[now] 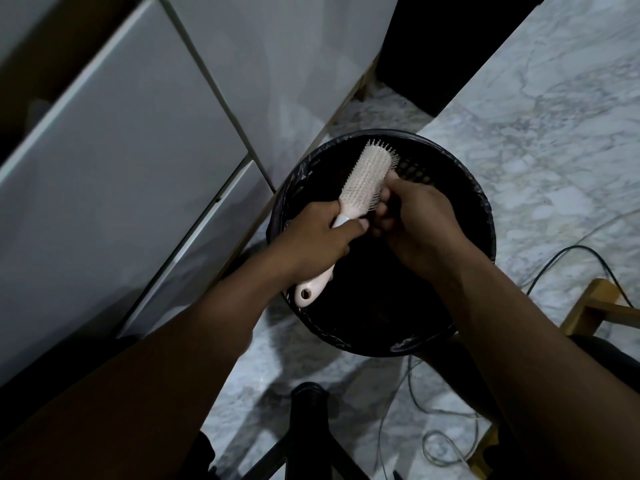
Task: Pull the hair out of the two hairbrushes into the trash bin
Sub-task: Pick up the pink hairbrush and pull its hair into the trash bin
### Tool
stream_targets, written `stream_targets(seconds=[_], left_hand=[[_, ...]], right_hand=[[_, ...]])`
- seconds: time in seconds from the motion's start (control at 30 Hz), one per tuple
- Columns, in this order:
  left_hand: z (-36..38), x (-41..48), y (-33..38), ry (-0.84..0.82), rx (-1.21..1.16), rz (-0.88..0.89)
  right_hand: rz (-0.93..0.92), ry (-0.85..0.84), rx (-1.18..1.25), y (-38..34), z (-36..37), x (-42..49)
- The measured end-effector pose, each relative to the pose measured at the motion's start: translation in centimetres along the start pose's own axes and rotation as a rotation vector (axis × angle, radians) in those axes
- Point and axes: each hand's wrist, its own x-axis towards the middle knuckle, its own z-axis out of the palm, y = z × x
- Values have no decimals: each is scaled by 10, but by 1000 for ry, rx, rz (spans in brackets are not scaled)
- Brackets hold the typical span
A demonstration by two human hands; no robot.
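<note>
While both hands worked over bin, L hand (322, 237) clamped pink hairbrush (367, 178) by handle, bristles up twd R hand (412, 220), fingers pinched at bristle edge; hair not discernible. Trash bin (485, 216) sat directly beneath, prob. so pulled hair drops in.

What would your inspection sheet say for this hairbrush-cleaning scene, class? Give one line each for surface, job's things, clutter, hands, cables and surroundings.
Surface: marbled floor, pale with grey veins.
Job's things: one pale hairbrush held over the black trash bin, which has a dark liner; second brush not seen.
Clutter: nothing seen.
Hands: left hand grips the brush handle; right hand is at the bristles, fingers curled.
Cables: thin cables loop on the floor, right of the bin.
Surroundings: white cabinet panels on the left; wooden frame on the right.
</note>
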Motion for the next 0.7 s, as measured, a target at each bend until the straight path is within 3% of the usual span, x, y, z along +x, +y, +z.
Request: stream_targets(seconds=[0.07, 0.2, 0.33, 0.43, 0.6, 0.7], left_hand=[[0, 0, 2, -13, -46, -21], [3, -2, 2, -91, -42, 4], [0, -2, -3, -76, 24, 50], [-2, -3, 0, -65, 24, 62], [-3, -1, 4, -33, -57, 31], [-1, -1, 1, -28, 4, 28]], right_hand=[[40, 22, 94, -5, -3, 2], [-109, 104, -317, 0, -11, 3], [-259, 116, -455, 4, -11, 5], [-251, 41, -345, 4, -14, 5], [-23, 31, 63, -4, -5, 1], [-131, 214, -104, -7, -7, 1]])
